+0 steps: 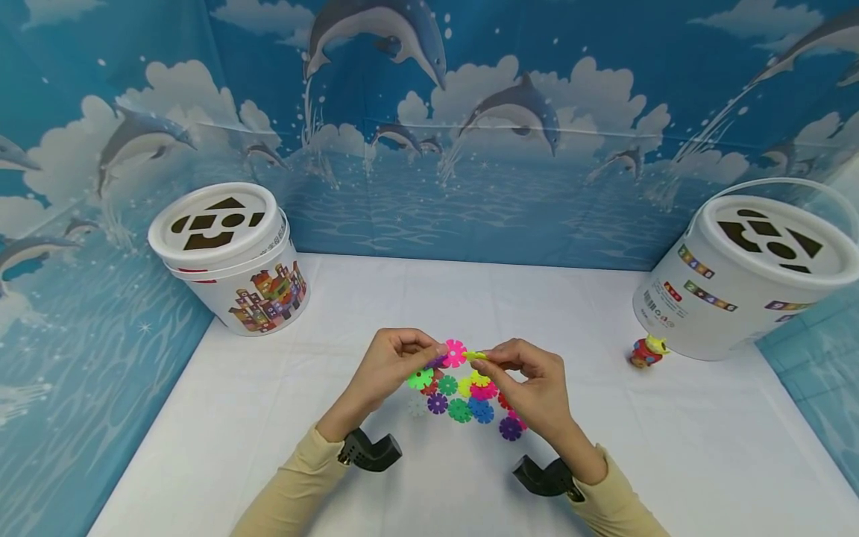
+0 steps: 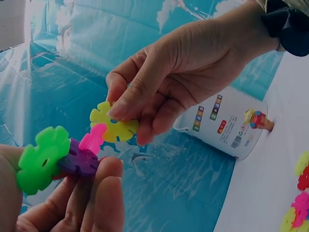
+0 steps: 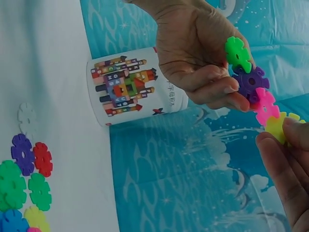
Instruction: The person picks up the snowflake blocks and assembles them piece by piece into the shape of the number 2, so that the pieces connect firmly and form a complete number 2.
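Note:
My left hand (image 1: 385,369) holds a short chain of notched plastic snowflake discs: a green disc (image 2: 44,159), a purple disc (image 2: 79,158) and a pink disc (image 1: 454,353). Between thumb and fingers, my right hand (image 1: 533,380) pinches a yellow disc (image 2: 113,128). The yellow disc's edge meets the pink one; I cannot tell how deep their slots are engaged. Under the hands, loose discs lie on the white table, among them a blue disc (image 1: 481,410), a dark purple disc (image 1: 510,429) and a clear disc (image 3: 27,118).
A lidded white bucket (image 1: 268,291) with a castle picture stands at the back left. At the back right is another white bucket (image 1: 711,298) with a raised handle, a small red and yellow toy figure (image 1: 647,351) beside it. A dolphin-print cloth (image 1: 429,216) hangs behind the table.

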`<state>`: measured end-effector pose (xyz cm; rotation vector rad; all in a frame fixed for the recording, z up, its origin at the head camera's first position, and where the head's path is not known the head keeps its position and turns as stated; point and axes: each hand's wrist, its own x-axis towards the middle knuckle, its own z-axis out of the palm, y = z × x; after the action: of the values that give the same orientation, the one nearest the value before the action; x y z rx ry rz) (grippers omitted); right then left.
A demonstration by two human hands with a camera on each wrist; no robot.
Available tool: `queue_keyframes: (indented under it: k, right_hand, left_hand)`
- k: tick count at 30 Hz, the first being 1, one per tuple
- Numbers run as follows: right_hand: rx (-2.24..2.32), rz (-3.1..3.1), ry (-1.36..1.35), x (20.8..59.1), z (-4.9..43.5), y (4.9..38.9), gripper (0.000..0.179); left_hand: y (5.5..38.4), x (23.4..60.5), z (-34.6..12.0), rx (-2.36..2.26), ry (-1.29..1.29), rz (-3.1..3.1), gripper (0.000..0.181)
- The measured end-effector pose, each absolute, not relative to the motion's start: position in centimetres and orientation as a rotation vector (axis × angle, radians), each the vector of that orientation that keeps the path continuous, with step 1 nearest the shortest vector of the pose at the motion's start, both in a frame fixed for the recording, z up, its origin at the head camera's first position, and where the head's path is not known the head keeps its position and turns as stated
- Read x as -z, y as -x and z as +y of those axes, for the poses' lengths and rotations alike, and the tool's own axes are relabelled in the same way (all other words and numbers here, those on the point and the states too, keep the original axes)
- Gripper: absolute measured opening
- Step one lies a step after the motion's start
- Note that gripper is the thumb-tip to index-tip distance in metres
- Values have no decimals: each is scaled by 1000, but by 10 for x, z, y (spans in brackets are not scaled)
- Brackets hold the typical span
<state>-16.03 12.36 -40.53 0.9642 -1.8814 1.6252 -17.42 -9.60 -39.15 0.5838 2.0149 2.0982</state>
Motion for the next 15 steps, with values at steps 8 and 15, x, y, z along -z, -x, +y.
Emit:
queue_keyframes:
  k: [8, 15]
  right_hand:
    - [-1649, -1791, -985, 414, 117, 162, 21]
    - [-1571, -1823, -950, 411, 116, 164, 19]
  left_hand:
    - [172, 393, -95, -2135, -599, 2020, 15]
    - [175, 393, -94, -2092, -564, 2034, 20]
